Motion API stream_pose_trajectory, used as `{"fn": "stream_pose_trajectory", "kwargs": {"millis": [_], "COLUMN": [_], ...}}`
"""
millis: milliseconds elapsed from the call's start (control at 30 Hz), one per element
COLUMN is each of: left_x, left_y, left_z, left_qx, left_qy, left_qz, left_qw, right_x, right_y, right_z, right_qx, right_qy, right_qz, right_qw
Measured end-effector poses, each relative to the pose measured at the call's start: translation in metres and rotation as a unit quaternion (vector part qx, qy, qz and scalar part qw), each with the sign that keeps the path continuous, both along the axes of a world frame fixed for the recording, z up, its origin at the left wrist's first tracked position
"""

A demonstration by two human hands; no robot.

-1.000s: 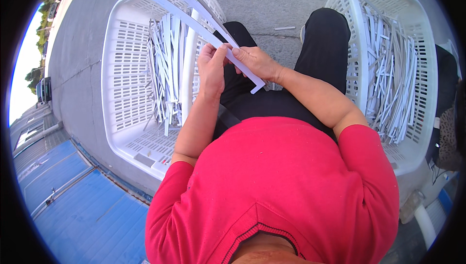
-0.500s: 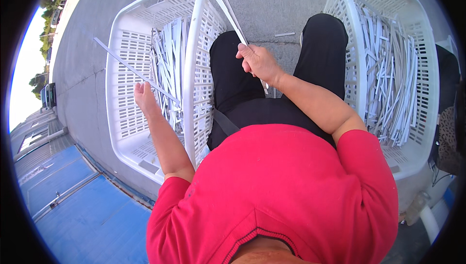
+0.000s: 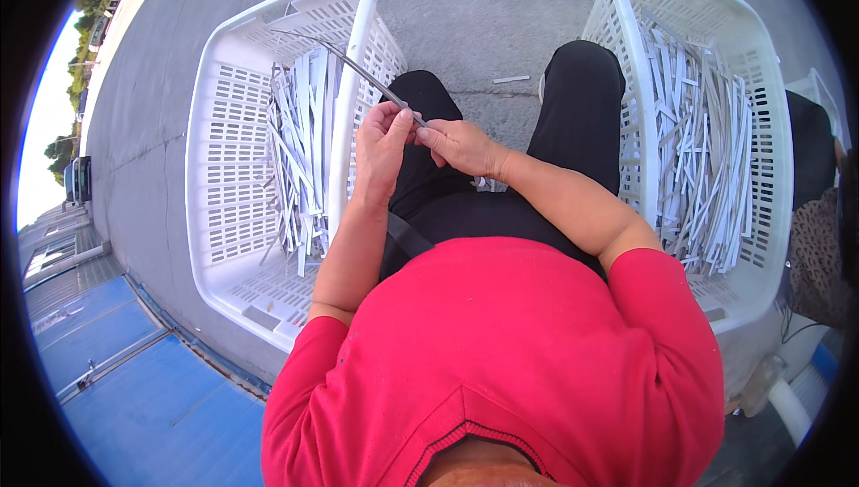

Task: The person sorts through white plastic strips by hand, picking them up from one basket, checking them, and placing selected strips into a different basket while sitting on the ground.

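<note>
My left hand and my right hand meet above my left thigh. Between their pinched fingers is a thin bundle of grey strips. It slants up and left across the inner rim of the left basket, its far ends fanning slightly apart. My fingers hide the near ends, and I cannot tell how many strips are in the bundle. Inside that white slotted basket lies a loose heap of long white and grey strips.
At my right stands a second white basket, also holding many strips. A loose strip lies on the concrete between my knees. Another person's dark-clothed leg is beyond the right basket. Blue panels are at lower left.
My left hand has come right from over the left basket to meet my right hand. The strips in my right hand, upright before, now point up and left, gripped by both hands.
</note>
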State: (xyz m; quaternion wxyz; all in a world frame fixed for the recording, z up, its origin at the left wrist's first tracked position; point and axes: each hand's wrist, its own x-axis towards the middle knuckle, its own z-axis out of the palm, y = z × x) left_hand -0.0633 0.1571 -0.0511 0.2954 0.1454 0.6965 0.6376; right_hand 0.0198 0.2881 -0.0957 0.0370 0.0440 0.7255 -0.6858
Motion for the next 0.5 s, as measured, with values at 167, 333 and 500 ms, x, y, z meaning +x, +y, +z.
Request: {"fn": "stream_pose_trajectory", "kwargs": {"millis": [167, 333, 500], "left_x": [0.006, 0.010, 0.010], "left_y": [0.001, -0.004, -0.012], "left_z": [-0.001, -0.007, -0.018], "left_qx": [0.039, 0.052, 0.061], "left_qy": [-0.026, -0.044, -0.038], "left_qz": [0.053, 0.100, 0.118], "left_qw": [0.997, 0.993, 0.990], "right_x": [0.002, 0.001, 0.000], "right_y": [0.003, 0.003, 0.002], "right_z": [0.000, 0.001, 0.004], "right_qx": [-0.037, -0.083, -0.050], "right_qy": [-0.025, -0.017, -0.028], "right_qz": [-0.029, -0.077, -0.076], "right_qw": [0.999, 0.993, 0.995]}}
